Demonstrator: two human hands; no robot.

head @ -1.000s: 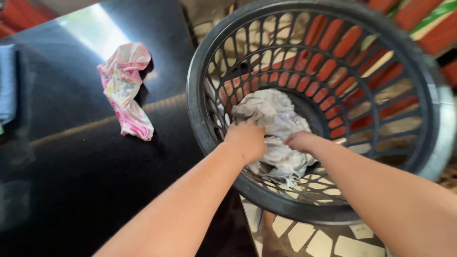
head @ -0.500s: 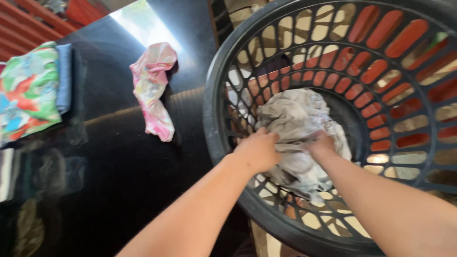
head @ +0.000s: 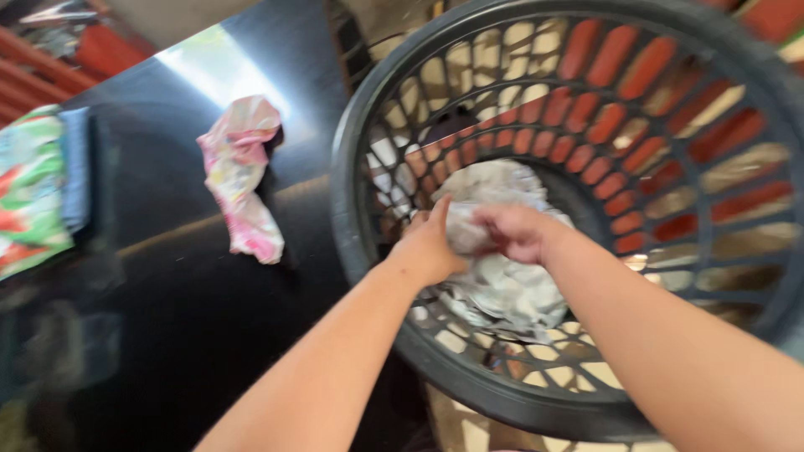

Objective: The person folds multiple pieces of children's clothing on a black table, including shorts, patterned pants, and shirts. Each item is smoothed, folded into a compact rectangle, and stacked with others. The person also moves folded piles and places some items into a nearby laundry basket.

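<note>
Both the left hand [head: 429,243] and right hand [head: 517,232] grip the pale cloth [head: 502,285] inside the basket [head: 360,251]

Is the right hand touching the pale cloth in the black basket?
Touching. The head view shows the right hand closed on a bunch of the pale cloth inside the black basket, fabric showing between its fingers.

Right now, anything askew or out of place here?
Only the pink patterned cloth: it lies crumpled alone on the black table, unlike the folded stack at the left. Both hands grip the pale cloth in the basket.
</note>
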